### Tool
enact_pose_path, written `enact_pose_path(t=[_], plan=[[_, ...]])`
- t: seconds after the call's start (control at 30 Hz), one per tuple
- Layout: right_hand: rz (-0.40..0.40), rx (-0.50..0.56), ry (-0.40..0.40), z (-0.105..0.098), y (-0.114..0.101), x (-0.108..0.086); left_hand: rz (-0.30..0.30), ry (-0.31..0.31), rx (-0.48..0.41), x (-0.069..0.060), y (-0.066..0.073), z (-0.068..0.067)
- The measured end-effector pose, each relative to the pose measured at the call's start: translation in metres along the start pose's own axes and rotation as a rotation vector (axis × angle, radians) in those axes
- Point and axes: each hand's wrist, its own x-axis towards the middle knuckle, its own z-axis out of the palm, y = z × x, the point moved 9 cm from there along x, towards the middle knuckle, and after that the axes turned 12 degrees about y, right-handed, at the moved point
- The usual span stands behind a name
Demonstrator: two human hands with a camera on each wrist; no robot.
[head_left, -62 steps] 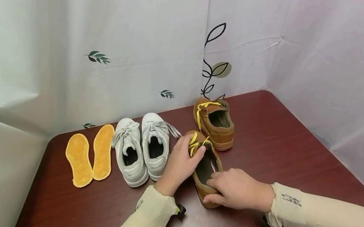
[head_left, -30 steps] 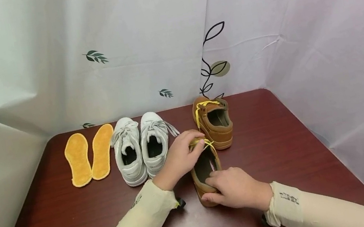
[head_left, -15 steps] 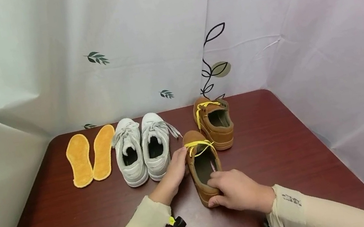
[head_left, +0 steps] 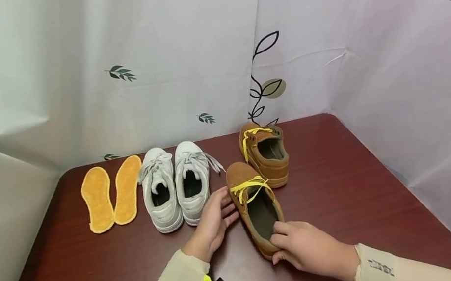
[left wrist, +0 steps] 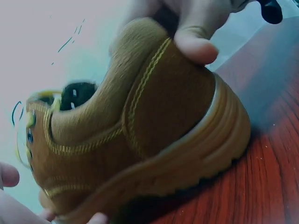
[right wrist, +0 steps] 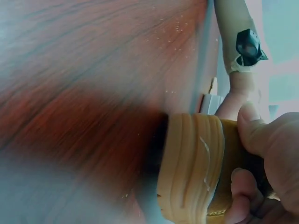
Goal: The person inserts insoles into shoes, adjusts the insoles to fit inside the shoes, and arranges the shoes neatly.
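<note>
A brown shoe [head_left: 260,216] with yellow laces points away from me at the middle of the table. My right hand [head_left: 308,246] grips its heel, the thumb outside the back and the fingers over the collar, as the right wrist view also shows on the heel [right wrist: 191,163]. On the shoe's left side my left hand [head_left: 211,222] has its fingers extended, the tips at the side near the toe. The left wrist view shows the shoe's side [left wrist: 163,102] close up, with a dark gap under part of the sole. Behind it stands the matching brown shoe [head_left: 273,172].
Two white sneakers [head_left: 166,215] with laces stand side by side left of my left hand. Farther left, a pair of yellow-orange insoles [head_left: 98,199] lies flat. A white crumb sits on the dark red table [head_left: 352,199]. Pale curtains [head_left: 191,42] enclose the back and sides.
My left hand has left the laces and toe and gone to the shoe's left side. The right hand, still at the heel, has swung the heel slightly right.
</note>
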Motion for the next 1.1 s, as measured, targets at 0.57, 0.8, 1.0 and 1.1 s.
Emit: enact_pose_path(t=[0.57,0.8,1.0,1.1], plan=[[-0.015,-0.048,0.234,-0.062,0.025,0.005,0.152,-0.300,-0.295,-0.018,0.049,0.053],[0.046,-0.084,0.231,-0.068,0.043,0.005,0.201,-0.323,-0.300,-0.009,0.056,0.071],[0.050,-0.122,0.261,-0.074,0.055,0.004,0.226,-0.364,-0.273,-0.003,0.057,0.088],[0.072,-0.140,0.254,-0.076,0.063,0.004,0.232,-0.398,-0.242,-0.002,0.058,0.098]])
